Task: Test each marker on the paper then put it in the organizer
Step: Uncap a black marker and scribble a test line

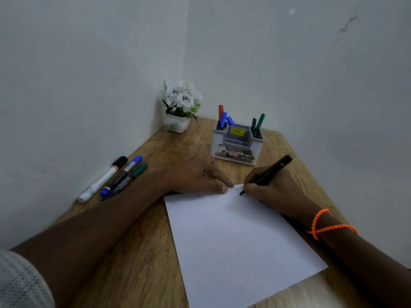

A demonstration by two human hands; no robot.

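A white sheet of paper (240, 241) lies on the wooden table, with a row of zigzag scribbles along its far edge. My right hand (271, 190) grips a black marker (270, 172), tip down on the paper's far edge. My left hand (200, 174) rests flat, fingertips pressing the paper's far edge. A grey organizer (238, 145) stands behind the hands and holds red, blue, black and green markers. Three markers lie at the left by the wall: a white one with a black cap (102, 180), a blue-capped one (121, 175) and a green-capped one (131, 176).
A small white pot of white flowers (181, 107) stands in the far corner, left of the organizer. Walls close in on the left and the back right. An orange bead bracelet (329, 225) is on my right wrist. The table's (138, 263) right edge runs close to my right arm.
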